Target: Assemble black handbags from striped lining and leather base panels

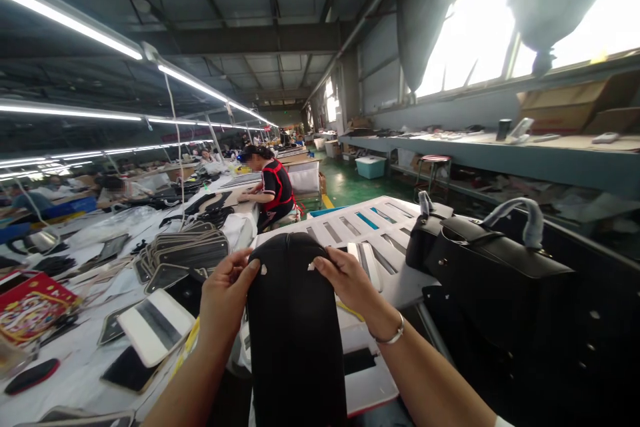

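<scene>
A long black leather bag panel (297,333) with a rounded top end and a crease down its upper middle hangs upright in front of me. My left hand (227,290) pinches its upper left edge, the thumb beside a small whitish tab. On the opposite edge, my right hand (350,277) grips the panel with its thumb near a second whitish tab. A metal bangle (393,332) circles my right wrist. The panel's back and the fingers behind it are hidden.
Black handbags (505,280) stand at the right. Behind the panel lies a white slotted board (345,227). Stacked grey-edged pieces (183,247) and a white pad (157,327) lie on the left table. A co-worker (275,187) sits bent over a table ahead.
</scene>
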Motion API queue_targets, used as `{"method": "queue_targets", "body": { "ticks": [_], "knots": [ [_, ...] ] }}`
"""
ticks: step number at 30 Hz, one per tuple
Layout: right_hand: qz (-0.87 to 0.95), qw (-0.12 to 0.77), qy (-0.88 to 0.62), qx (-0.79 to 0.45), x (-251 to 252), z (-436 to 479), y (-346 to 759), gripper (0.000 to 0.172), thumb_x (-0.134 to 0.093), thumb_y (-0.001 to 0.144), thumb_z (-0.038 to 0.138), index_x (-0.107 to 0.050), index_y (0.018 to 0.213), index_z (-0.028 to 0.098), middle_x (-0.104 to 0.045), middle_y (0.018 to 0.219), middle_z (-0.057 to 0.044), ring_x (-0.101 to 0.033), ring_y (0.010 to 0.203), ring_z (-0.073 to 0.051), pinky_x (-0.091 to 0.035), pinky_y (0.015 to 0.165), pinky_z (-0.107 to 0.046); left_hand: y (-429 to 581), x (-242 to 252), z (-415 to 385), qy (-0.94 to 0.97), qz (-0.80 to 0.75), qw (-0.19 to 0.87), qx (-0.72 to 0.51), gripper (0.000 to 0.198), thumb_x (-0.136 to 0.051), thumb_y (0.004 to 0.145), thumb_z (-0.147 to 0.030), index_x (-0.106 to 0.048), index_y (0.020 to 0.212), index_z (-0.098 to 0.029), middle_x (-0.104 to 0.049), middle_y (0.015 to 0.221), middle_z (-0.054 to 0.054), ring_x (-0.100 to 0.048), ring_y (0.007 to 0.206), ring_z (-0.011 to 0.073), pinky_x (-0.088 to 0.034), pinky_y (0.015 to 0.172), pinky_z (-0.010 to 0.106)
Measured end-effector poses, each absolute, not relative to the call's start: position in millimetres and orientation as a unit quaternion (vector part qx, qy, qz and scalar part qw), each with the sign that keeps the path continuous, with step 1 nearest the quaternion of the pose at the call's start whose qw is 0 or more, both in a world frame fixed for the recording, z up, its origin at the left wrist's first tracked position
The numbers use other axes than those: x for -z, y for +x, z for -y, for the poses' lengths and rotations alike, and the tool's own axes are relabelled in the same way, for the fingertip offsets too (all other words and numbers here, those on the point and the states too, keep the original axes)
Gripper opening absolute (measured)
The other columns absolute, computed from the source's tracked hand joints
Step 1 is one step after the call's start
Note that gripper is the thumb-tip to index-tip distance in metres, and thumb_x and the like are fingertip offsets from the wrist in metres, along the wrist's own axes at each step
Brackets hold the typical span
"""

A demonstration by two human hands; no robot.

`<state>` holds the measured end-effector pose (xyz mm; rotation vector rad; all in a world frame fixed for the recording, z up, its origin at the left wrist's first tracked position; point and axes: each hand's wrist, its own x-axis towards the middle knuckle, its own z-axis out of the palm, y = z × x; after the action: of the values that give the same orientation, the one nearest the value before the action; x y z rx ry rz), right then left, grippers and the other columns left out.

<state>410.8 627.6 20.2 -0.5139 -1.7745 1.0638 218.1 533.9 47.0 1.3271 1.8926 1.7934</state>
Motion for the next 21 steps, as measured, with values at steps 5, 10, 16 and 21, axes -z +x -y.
{"method": "queue_targets", "body": {
  "ticks": [5, 10, 16, 21],
  "knots": [
    [0.686, 0.492, -0.203, -0.496, -28.3, -627.4, 419.1, 0.039, -0.055, 0.081, 0.054, -0.052, 0.067, 0.017, -0.039, 0.06, 0.002, -0.032, 0.055, -0.009, -0.026, 0.048, -0.023, 214.5, -75.0, -543.6, 0.672, -0.565, -0.014, -0.478, 0.037, -0.062, 0.079, -0.038, -0.065, 0.114, -0.028, -0.055, 0.123, 0.006, -0.058, 0.099, 0.0193, -0.048, 0.089, 0.033],
    [0.639, 0.504, -0.215, -0.54, -26.7, -624.0, 432.0, 0.039, -0.062, 0.074, 0.055, -0.056, 0.068, 0.017, -0.046, 0.06, 0.001, -0.038, 0.055, -0.01, -0.03, 0.048, -0.023, 228.4, -97.7, -556.6, 0.745, -0.506, 0.109, -0.421, 0.034, -0.064, 0.077, -0.036, -0.068, 0.109, -0.026, -0.062, 0.112, 0.007, -0.057, 0.105, 0.023, -0.051, 0.085, 0.031],
    [0.569, 0.532, -0.235, -0.581, -8.0, -620.0, 454.0, 0.031, -0.066, 0.074, 0.049, -0.062, 0.075, 0.019, -0.058, 0.067, 0.0, -0.05, 0.062, -0.013, -0.04, 0.056, -0.024, 256.2, -98.4, -560.0, 0.733, -0.508, 0.225, -0.393, 0.026, -0.065, 0.074, -0.033, -0.073, 0.096, -0.02, -0.066, 0.088, 0.005, -0.061, 0.063, 0.0136, -0.048, 0.055, 0.023],
    [0.533, 0.542, -0.25, -0.599, -3.6, -608.9, 462.0, 0.03, -0.067, 0.074, 0.048, -0.065, 0.082, 0.019, -0.06, 0.071, -0.001, -0.053, 0.065, -0.014, -0.042, 0.059, -0.024, 267.2, -94.1, -560.2, 0.747, -0.499, 0.199, -0.391, 0.018, -0.064, 0.075, -0.031, -0.074, 0.084, -0.019, -0.065, 0.074, 0.003, -0.06, 0.061, 0.0137, -0.046, 0.056, 0.023]
  ]
}}
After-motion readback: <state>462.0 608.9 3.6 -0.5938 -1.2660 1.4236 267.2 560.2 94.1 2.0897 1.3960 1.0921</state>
